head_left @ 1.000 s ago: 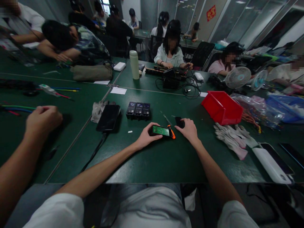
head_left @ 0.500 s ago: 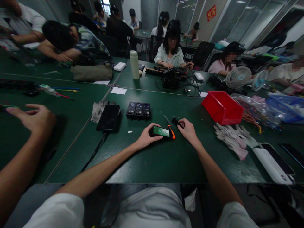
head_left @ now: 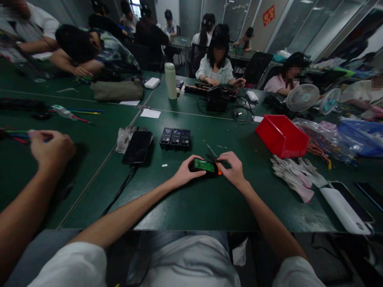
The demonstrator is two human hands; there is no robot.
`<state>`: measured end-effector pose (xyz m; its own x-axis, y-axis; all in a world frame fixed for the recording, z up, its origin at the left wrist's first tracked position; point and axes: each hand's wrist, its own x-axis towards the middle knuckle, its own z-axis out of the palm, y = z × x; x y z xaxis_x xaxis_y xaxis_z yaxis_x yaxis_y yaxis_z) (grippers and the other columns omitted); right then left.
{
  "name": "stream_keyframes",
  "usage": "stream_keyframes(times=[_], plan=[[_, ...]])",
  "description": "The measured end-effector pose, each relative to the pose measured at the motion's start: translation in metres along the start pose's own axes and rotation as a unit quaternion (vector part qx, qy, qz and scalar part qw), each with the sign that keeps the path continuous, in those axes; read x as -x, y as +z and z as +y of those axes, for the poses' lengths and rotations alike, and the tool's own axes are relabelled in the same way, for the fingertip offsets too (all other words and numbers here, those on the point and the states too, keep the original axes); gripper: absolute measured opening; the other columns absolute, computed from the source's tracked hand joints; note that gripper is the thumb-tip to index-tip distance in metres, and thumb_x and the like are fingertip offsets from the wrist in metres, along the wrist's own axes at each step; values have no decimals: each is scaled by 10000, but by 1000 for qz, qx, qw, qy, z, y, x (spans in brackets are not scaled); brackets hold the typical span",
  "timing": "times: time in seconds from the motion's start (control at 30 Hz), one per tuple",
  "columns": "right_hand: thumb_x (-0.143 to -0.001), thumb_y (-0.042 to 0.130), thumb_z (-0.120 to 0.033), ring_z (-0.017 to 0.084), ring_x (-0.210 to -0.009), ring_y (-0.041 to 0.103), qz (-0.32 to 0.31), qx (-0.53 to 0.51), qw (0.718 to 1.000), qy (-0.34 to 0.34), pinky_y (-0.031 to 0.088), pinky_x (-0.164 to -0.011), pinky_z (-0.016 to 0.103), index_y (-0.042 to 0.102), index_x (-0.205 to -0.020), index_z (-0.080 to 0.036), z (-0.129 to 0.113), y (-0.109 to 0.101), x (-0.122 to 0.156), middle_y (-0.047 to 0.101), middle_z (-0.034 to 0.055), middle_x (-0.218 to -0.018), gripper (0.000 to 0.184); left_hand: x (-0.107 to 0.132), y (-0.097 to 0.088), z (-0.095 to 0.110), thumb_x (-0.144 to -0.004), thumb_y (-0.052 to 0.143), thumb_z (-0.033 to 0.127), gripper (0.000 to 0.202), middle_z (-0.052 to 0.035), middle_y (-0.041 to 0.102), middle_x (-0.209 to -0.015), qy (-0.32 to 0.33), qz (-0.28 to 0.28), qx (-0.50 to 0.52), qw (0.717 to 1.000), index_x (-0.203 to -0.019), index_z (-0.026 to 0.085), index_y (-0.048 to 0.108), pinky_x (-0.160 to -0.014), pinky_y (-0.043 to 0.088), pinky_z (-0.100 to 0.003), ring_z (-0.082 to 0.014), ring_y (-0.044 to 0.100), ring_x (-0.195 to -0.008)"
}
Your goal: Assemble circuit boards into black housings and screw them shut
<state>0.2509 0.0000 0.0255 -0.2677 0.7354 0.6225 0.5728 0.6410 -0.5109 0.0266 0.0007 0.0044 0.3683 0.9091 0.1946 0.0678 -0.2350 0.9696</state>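
Note:
My left hand (head_left: 188,173) is closed round the left end of a small black case with a green circuit board (head_left: 204,165) showing in its top. At the case's right end my right hand (head_left: 231,167) pinches a thin dark flat piece (head_left: 214,156), tilted up over that end. An orange-handled tool (head_left: 219,170) lies on the table behind the case and under my right fingers, mostly hidden. Further back stands a row of three black modules (head_left: 175,138). Left of them, a black phone (head_left: 137,147) with a cable rests against a crumpled glove (head_left: 122,139).
A red bin (head_left: 281,135) stands to the right, with grey work gloves (head_left: 291,177) and a white power bank (head_left: 344,210) nearer me. A co-worker's hand (head_left: 52,149) holds wires at the left. A pale green bottle (head_left: 170,81) stands further back.
My right hand has moved left to the case's right end, bringing the dark piece over it. My left hand keeps its hold. The co-worker's hand at the left has shifted slightly right.

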Motion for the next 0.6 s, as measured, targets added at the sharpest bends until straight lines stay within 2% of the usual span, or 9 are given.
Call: stream_keyframes(times=[0.1,0.27,0.6], plan=[[-811,580,-166,233,-940,612,-20,-5,999,-29,521,-822,439,625,-913,-233,-11,6,3,649,69,-969,131,0,0,-2,-672,757,383,498,-40,619,-1046,-6,2,0,1000,-1087,187,562,-935,439,-352,-202,581,-1000],[-836,565,-174,219,-1009,618,-63,-27,997,-35,525,-873,424,611,-936,-231,-21,14,5,645,80,-1065,124,0,-1,0,-702,738,370,466,-40,611,-1065,6,-19,-2,1000,-1100,199,565,-948,429,-346,-198,576,-1014],[-832,624,-254,228,-1084,622,-102,-58,992,-55,497,-948,451,621,-1024,-216,-17,10,3,656,94,-1173,196,0,-1,-1,-725,720,359,463,-55,604,-1094,12,-19,26,999,-1129,196,563,-952,425,-348,-209,566,-1043]])
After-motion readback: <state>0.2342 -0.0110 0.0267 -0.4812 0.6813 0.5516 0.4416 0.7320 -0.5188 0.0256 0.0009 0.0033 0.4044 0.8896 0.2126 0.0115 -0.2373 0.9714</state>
